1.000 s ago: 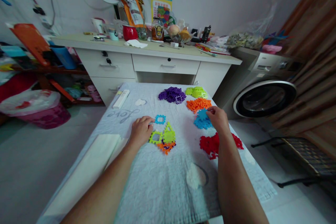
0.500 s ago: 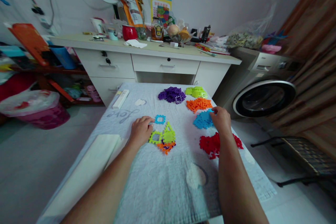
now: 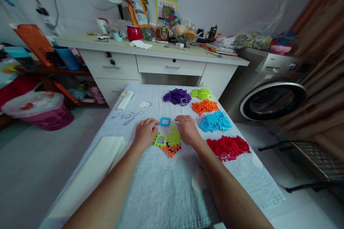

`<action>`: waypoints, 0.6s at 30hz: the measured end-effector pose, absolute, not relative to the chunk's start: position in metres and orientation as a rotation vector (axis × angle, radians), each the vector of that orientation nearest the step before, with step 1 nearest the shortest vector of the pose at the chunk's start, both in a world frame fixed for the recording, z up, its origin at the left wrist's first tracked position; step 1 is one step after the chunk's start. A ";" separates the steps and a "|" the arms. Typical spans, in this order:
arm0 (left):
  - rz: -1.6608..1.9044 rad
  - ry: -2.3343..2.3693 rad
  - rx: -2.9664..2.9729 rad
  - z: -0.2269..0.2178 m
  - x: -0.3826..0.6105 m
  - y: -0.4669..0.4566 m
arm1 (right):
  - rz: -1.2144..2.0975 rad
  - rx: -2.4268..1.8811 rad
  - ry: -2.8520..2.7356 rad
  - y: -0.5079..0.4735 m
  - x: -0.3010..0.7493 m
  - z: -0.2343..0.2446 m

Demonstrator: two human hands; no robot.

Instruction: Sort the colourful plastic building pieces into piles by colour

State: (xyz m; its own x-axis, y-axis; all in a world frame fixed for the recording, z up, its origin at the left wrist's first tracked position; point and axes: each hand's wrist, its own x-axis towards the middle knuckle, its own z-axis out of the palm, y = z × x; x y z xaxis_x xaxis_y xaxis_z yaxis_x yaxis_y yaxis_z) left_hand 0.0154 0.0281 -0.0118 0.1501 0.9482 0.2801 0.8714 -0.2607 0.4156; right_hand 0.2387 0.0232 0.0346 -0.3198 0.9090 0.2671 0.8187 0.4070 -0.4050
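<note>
On the table, my left hand (image 3: 146, 133) has its fingers closed at the left edge of a blue square frame piece (image 3: 165, 121). My right hand (image 3: 186, 128) is just right of that piece, fingers curled down; whatever they may hold is hidden. Between my hands, below the blue piece, lie a lime-green square frame piece (image 3: 160, 140), a lime-green triangular piece (image 3: 174, 136) and an orange piece (image 3: 171, 150) with some purple showing. The lime and orange pieces touch or overlap; I cannot tell whether they are joined.
Piles of purple (image 3: 177, 96), lime (image 3: 202, 94), orange (image 3: 204, 107), blue (image 3: 215, 121) and red (image 3: 229, 148) pieces lie on the cloth-covered table (image 3: 161, 186). A white box (image 3: 125, 101) lies at the far left. Behind stand a cluttered desk (image 3: 172, 52) and a washing machine (image 3: 268, 89).
My right hand has moved left from the blue pile to beside the blue square piece, uncovering the blue and red piles. My left hand stays at the blue piece.
</note>
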 end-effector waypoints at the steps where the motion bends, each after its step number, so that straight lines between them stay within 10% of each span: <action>1: 0.739 1.812 2.258 -0.011 0.016 0.028 | 0.294 -1.438 -2.274 0.022 0.231 0.030; 18: 0.743 1.809 2.256 -0.009 0.017 0.027 | 0.314 -1.499 -2.343 0.026 0.214 0.023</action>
